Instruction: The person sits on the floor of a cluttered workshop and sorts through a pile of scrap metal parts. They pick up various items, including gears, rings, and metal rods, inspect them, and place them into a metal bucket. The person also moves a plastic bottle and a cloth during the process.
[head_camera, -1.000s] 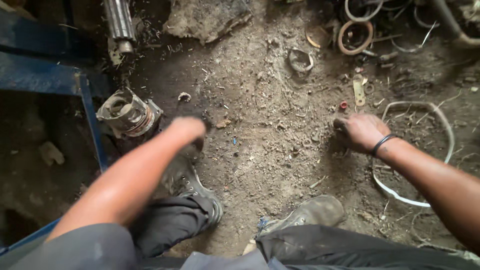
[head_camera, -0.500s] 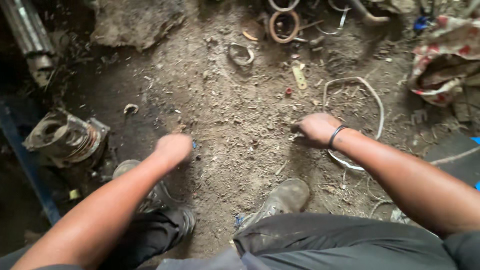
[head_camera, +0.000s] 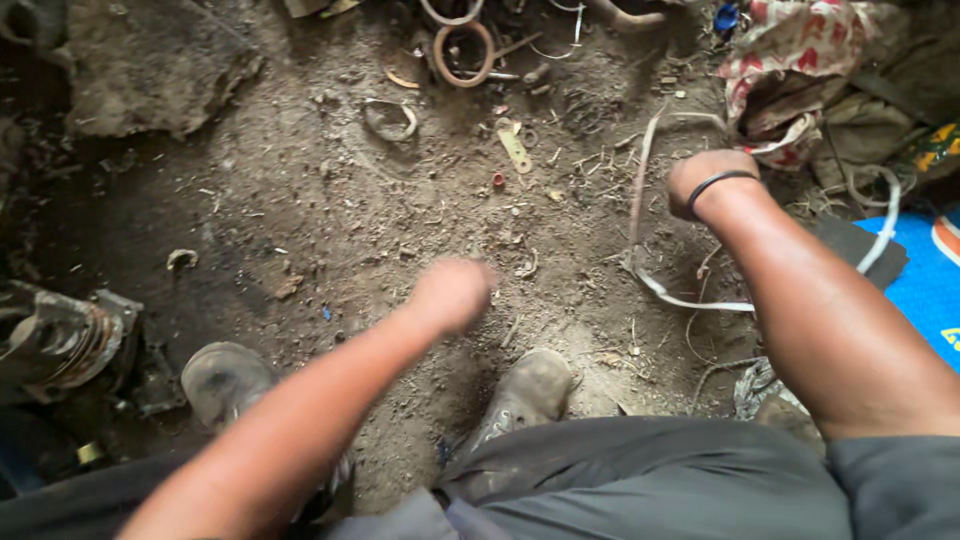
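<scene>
My left hand (head_camera: 452, 293) hovers blurred over the dirt floor in the middle of the head view, fingers curled into a fist with nothing seen in it. My right hand (head_camera: 705, 180), a black band on its wrist, is bent downward at the upper right, its fingers hidden from view. It sits right at a thin white wire loop (head_camera: 640, 262) lying on the dirt; whether it grips the loop I cannot tell. My two dusty boots (head_camera: 530, 385) (head_camera: 225, 380) rest below the hands.
A rusty ring (head_camera: 462, 50), a grey metal ring (head_camera: 390, 118), a flat yellowish strip (head_camera: 515, 150) and a small red piece (head_camera: 498, 180) lie ahead. A worn metal part (head_camera: 55, 340) sits left, a rock slab (head_camera: 150, 65) upper left, patterned cloth (head_camera: 790, 60) and blue mat (head_camera: 920, 290) right.
The view has swung to the right, bringing the cloth and blue mat in. My left hand has moved right toward the centre; my right hand has lifted off the dirt beside the loop.
</scene>
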